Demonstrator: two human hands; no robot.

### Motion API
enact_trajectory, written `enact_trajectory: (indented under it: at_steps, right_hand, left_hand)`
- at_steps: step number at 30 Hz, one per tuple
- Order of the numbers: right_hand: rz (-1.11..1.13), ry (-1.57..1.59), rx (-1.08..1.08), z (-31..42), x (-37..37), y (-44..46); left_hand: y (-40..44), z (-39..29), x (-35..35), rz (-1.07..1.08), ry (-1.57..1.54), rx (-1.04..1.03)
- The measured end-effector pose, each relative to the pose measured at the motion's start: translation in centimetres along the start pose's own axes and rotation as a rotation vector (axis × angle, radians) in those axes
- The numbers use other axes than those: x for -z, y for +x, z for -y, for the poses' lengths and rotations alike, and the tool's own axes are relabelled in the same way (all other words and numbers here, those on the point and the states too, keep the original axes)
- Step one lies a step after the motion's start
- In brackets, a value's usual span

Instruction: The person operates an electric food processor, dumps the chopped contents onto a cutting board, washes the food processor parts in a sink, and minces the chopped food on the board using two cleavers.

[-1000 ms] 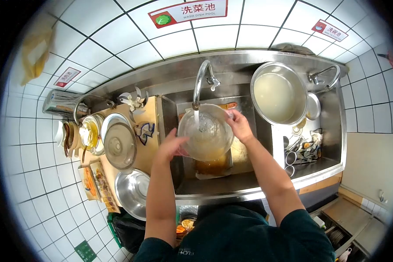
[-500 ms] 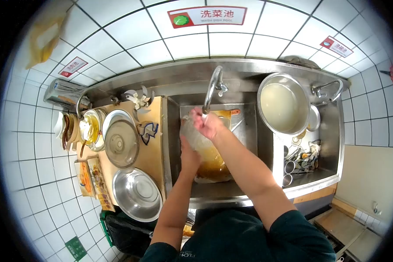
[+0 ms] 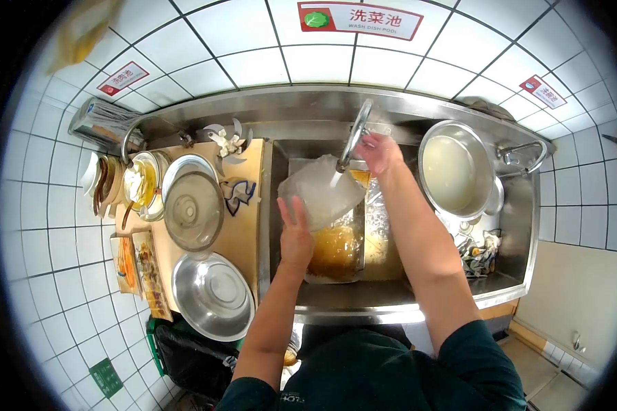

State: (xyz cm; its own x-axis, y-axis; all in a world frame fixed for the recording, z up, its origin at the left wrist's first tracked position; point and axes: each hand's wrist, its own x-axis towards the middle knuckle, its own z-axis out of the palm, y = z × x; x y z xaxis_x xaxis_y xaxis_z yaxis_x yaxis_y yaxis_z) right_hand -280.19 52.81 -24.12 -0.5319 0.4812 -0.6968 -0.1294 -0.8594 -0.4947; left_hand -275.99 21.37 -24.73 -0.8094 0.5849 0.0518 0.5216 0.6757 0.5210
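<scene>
My left hand [image 3: 296,236] grips the near left edge of a pale translucent plastic piece with rounded corners [image 3: 315,195], held tilted over the sink. Water from the metal faucet [image 3: 355,137] runs onto it. At the back, my right hand [image 3: 382,154] is beside the faucet with its fingers closed around the handle, which they mostly hide. Below the plastic piece, a clear container [image 3: 334,275] with amber-brown contents sits in the sink basin [image 3: 384,291].
On the right stands a large steel pot [image 3: 456,168] of cloudy liquid, near a pile of used dishes and scraps [image 3: 480,253]. A wooden board [image 3: 243,229] on the left carries a steel bowl [image 3: 214,298], a glass lid [image 3: 193,211] and stacked dishes [image 3: 144,192].
My right hand has moved from under the spout to the faucet handle. The plastic piece now lies flatter under the stream in my left hand. The whole view has shifted slightly.
</scene>
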Motion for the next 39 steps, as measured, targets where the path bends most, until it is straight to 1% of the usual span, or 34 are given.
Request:
enact_trajectory:
  at_steps: [1,3,4,5,6,8,10,12,15,18,19,22,23,24,26,27,28,30,33,36,37,38,39]
  right_hand:
    - [0.018,0.066,0.009,0.6,0.5,0.2]
    - [0.101,0.392,-0.043,2.0,1.8,0.2]
    - [0.138,0.555,-0.069,2.5,2.4,0.2]
    - [0.205,0.580,-0.055,2.0,3.2,-0.1]
    - [0.142,0.369,0.017,1.1,4.1,-0.7]
    - [0.027,-0.057,0.153,-1.0,5.1,-2.8]
    - [-0.151,-0.385,0.135,-2.7,6.5,-5.2]
    - [-0.286,-0.454,-0.084,-3.5,5.8,-8.2]
    - [0.105,-0.350,-0.170,-5.3,10.1,-7.5]
    - [0.349,-0.524,0.129,-5.5,10.9,-9.5]
    - [0.567,-0.635,0.136,-5.8,13.8,-7.3]
    - [0.661,-1.192,0.423,-5.8,14.0,-10.8]
    - [0.622,-1.359,0.564,-4.5,12.0,-14.0]
    - [0.578,-1.375,0.644,-4.7,12.8,-14.1]
    - [0.487,-1.403,0.805,-5.3,14.7,-14.3]
    - [0.431,-1.466,0.792,-5.4,15.4,-14.5]
    - [0.441,-1.473,0.884,-5.6,16.3,-14.5]
    - [0.452,-1.482,1.068,-6.4,19.1,-14.1]
    - [0.205,-1.517,0.950,-6.8,22.9,-15.5]
    - [0.104,-1.488,1.164,-6.4,25.4,-17.6]
    - [0.091,-1.488,1.080,-6.5,26.6,-18.0]
    - [0.093,-1.495,1.118,-6.6,26.8,-18.7]
    - [0.090,-1.504,1.157,-6.3,26.8,-19.6]
  left_hand:
    - [0.0,0.0,0.2,0.009,0.002,-0.001]
    - [-0.1,0.0,0.5,0.030,0.002,-0.003]
    - [-0.3,0.0,0.5,-0.025,0.031,-0.037]
    - [-0.3,0.0,0.5,-0.080,0.061,-0.072]
    - [-0.3,0.0,0.5,-0.139,0.091,-0.108]
    - [-0.4,0.4,0.7,-0.184,0.118,-0.158]
    - [-0.8,1.1,1.0,-0.236,0.130,-0.205]
    - [-1.3,1.4,1.3,-0.291,0.118,-0.260]
    - [-1.9,1.3,1.7,-0.411,0.144,-0.299]
    - [-2.7,2.5,2.4,-0.407,0.091,-0.396]
    - [-3.1,2.5,2.8,-0.399,0.092,-0.404]
    - [-3.6,1.9,4.0,-0.365,0.062,-0.417]
    - [-3.9,1.8,4.2,-0.340,0.033,-0.411]
    - [-3.9,1.6,4.4,-0.316,0.002,-0.409]
    - [-4.0,-1.0,7.2,0.015,-0.398,0.079]
    - [-4.0,-1.2,7.4,0.048,-0.414,0.057]
    - [-4.0,-1.4,7.6,0.081,-0.431,0.036]
    - [-3.9,-0.2,6.3,-0.124,-0.100,-0.537]
    - [-2.1,-3.6,12.4,0.423,-0.153,-0.358]
    - [2.3,-1.3,15.9,0.201,-0.143,-0.245]
    - [4.4,-1.1,16.7,0.098,-0.244,-0.002]
    - [7.1,-0.6,17.5,-0.002,-0.343,0.240]
    - [10.7,4.6,15.5,-0.191,0.044,0.130]
